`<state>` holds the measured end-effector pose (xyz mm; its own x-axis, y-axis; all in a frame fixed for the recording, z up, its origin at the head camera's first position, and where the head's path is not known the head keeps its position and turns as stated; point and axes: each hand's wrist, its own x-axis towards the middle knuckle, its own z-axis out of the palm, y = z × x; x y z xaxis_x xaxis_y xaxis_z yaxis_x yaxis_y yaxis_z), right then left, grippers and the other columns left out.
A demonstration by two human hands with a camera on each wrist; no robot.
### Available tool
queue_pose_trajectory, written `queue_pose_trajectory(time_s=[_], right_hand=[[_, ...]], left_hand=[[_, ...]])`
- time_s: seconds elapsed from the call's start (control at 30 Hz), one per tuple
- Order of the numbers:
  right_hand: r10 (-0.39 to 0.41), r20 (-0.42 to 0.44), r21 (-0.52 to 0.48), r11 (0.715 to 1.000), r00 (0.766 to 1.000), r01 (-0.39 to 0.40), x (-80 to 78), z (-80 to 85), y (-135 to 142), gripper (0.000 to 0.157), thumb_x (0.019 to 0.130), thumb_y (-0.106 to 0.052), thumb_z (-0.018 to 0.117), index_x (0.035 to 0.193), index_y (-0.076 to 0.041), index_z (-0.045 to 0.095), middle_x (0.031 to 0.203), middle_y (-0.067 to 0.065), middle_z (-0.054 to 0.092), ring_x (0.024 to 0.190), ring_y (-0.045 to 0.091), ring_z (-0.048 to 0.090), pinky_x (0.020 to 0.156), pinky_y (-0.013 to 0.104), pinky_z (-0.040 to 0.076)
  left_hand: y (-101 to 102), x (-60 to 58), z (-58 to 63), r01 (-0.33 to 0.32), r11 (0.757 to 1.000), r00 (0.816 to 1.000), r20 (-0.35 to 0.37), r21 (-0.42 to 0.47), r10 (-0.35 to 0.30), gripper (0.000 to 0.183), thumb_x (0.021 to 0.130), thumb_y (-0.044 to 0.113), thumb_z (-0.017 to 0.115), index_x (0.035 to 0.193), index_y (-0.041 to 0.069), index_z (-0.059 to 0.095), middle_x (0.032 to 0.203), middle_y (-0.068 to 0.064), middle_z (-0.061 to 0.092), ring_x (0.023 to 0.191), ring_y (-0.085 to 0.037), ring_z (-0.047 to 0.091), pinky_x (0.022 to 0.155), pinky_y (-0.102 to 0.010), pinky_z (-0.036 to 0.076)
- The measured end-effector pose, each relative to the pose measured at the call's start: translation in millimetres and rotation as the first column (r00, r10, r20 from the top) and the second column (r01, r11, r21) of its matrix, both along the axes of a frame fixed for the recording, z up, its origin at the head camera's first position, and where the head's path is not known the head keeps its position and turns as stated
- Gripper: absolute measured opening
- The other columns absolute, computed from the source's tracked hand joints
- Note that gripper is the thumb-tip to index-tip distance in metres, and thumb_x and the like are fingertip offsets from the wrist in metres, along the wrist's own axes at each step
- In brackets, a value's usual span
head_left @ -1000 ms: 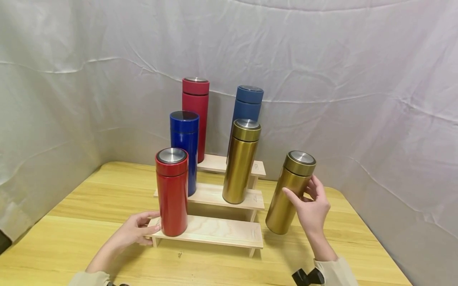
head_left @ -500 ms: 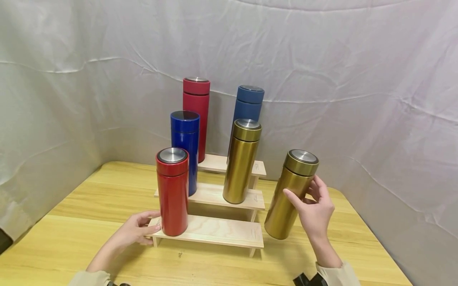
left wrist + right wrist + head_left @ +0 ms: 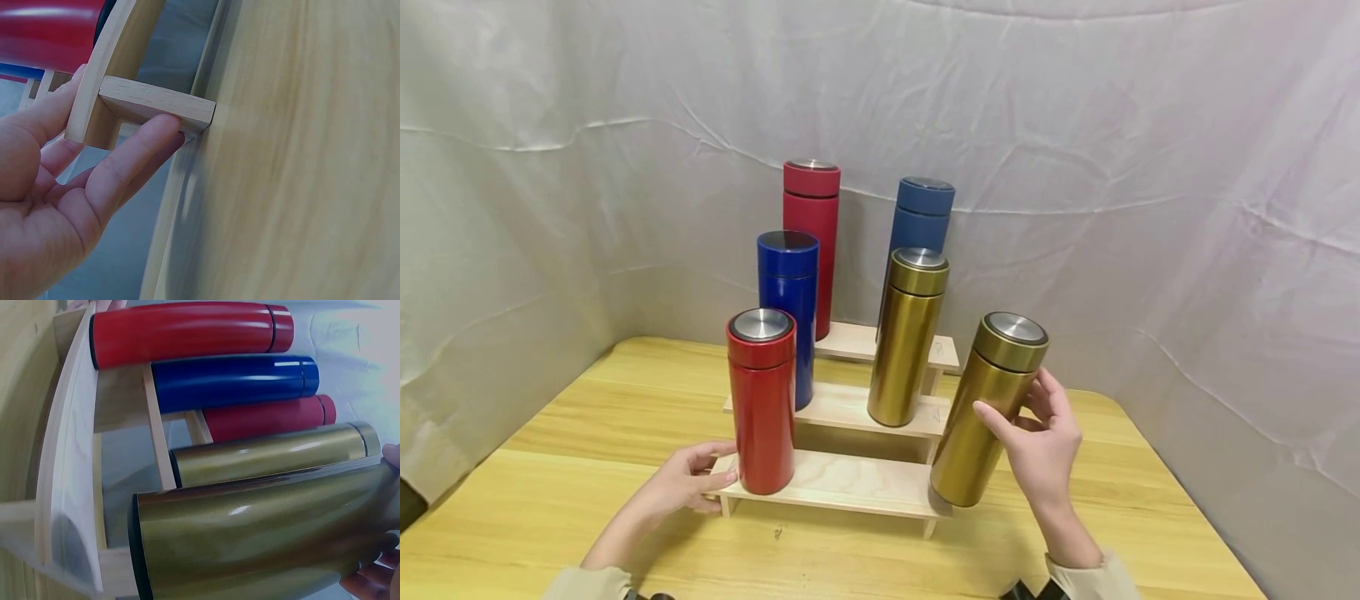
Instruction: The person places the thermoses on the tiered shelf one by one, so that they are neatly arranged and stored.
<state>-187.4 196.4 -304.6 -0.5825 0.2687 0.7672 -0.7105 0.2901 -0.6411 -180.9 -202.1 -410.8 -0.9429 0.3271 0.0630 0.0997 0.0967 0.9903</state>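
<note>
My right hand [image 3: 1047,450] grips a gold thermos flask [image 3: 979,421] with a steel-topped lid, thumb on its near side. The flask tilts, its base close over the right end of the lowest step of a three-tier wooden display stand [image 3: 865,479]. In the right wrist view, a gap shows between the flask's base and the step board [image 3: 72,469]. My left hand [image 3: 681,482] holds the stand's front left end, thumb at the board and fingers against the leg [image 3: 156,103]. A red thermos flask [image 3: 762,417] stands upright beside my left thumb.
On the middle step stand a blue flask [image 3: 788,283] at left and another gold flask [image 3: 907,350] at right. The top step bears a crimson flask [image 3: 812,225] and a dull blue one [image 3: 923,208]. Pale cloth [image 3: 1075,167] hangs behind the wooden table [image 3: 587,417].
My right hand first drifts slightly right, then brings the gold flask left and slightly lower, from beside the stand to over its lowest step's right end. My left hand stays at the stand.
</note>
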Motion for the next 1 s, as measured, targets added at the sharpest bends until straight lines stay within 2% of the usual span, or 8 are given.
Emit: queue_pose_trajectory(time_s=[0.07,0.1,0.2,0.4,0.47,0.67,0.8,1.0], right_hand=[[0.006,-0.002,0.004,1.0,1.0,-0.006,3.9,3.7,-5.8,0.066,0.057,0.006,0.08,0.117,0.0,0.054,0.094,0.005,0.062,0.076,0.012,0.058,0.056,0.014,0.05],[-0.026,0.024,0.02,0.999,0.999,0.026,9.5,9.1,-11.2,0.065,0.058,0.005,0.08,0.117,0.0,0.054,0.092,0.003,0.062,0.075,0.012,0.058,0.056,0.016,0.05],[-0.014,0.023,0.018,1.0,1.0,0.014,10.3,8.8,-17.0,0.065,0.058,0.007,0.079,0.117,0.003,0.053,0.093,0.002,0.062,0.075,0.012,0.058,0.057,0.016,0.05],[0.142,-0.084,-0.038,0.989,0.986,-0.146,-13.0,-15.7,-17.0,0.066,0.057,0.002,0.081,0.117,-0.003,0.054,0.097,0.013,0.062,0.078,0.018,0.058,0.057,0.015,0.049],[0.157,-0.091,-0.039,0.986,0.983,-0.161,-13.5,-16.8,-21.0,0.066,0.057,0.0,0.082,0.117,-0.004,0.055,0.097,0.013,0.062,0.078,0.017,0.058,0.057,0.014,0.049],[0.074,-0.004,0.0,0.997,0.997,-0.074,3.7,-3.9,-41.0,0.067,0.056,0.004,0.081,0.117,0.0,0.053,0.095,0.007,0.062,0.078,0.013,0.058,0.057,0.017,0.05],[0.088,0.008,-0.004,0.996,0.996,-0.088,6.3,-3.9,-49.7,0.069,0.055,0.009,0.08,0.118,0.003,0.051,0.096,0.003,0.061,0.078,0.011,0.058,0.058,0.017,0.05],[0.12,-0.003,0.006,0.993,0.993,-0.12,6.8,-7.7,-58.5,0.071,0.054,0.008,0.081,0.118,0.003,0.051,0.096,0.01,0.061,0.079,0.011,0.059,0.058,0.018,0.051]], left_hand=[[-0.1,0.2,0.4,0.001,1.0,1.0,0.001,0.001,-0.001,0.057,0.086,0.011,0.06,0.126,-0.017,0.031,0.115,-0.034,0.046,0.092,-0.024,0.054,0.067,-0.045,0.053],[-0.1,0.2,0.5,0.003,1.0,1.0,0.001,0.001,-0.003,0.057,0.086,0.011,0.06,0.126,-0.017,0.031,0.115,-0.033,0.046,0.092,-0.024,0.054,0.067,-0.045,0.053],[-0.2,0.2,0.7,0.003,1.0,1.0,0.001,0.002,-0.003,0.056,0.086,0.011,0.06,0.126,-0.017,0.031,0.114,-0.032,0.047,0.091,-0.023,0.054,0.067,-0.045,0.053],[-0.2,0.7,1.4,0.0,1.0,1.0,0.001,-0.003,0.0,0.058,0.086,0.011,0.061,0.125,-0.019,0.03,0.11,-0.029,0.05,0.088,-0.022,0.055,0.066,-0.044,0.053],[0.0,0.8,1.0,0.007,1.0,1.0,-0.007,-0.001,-0.007,0.057,0.086,0.01,0.06,0.124,-0.019,0.029,0.109,-0.028,0.051,0.087,-0.022,0.056,0.066,-0.045,0.053],[-0.1,1.2,0.5,0.01,1.0,1.0,-0.006,0.004,-0.01,0.057,0.086,0.009,0.059,0.124,-0.019,0.028,0.105,-0.025,0.054,0.085,-0.023,0.057,0.067,-0.045,0.053],[0.0,1.1,1.1,0.01,1.0,1.0,-0.007,0.003,-0.01,0.057,0.086,0.01,0.06,0.124,-0.019,0.029,0.105,-0.026,0.054,0.086,-0.024,0.057,0.068,-0.045,0.053],[0.4,1.4,2.1,0.01,1.0,1.0,-0.009,0.007,-0.01,0.056,0.086,0.009,0.059,0.125,-0.018,0.03,0.105,-0.026,0.054,0.087,-0.025,0.057,0.068,-0.046,0.052]])
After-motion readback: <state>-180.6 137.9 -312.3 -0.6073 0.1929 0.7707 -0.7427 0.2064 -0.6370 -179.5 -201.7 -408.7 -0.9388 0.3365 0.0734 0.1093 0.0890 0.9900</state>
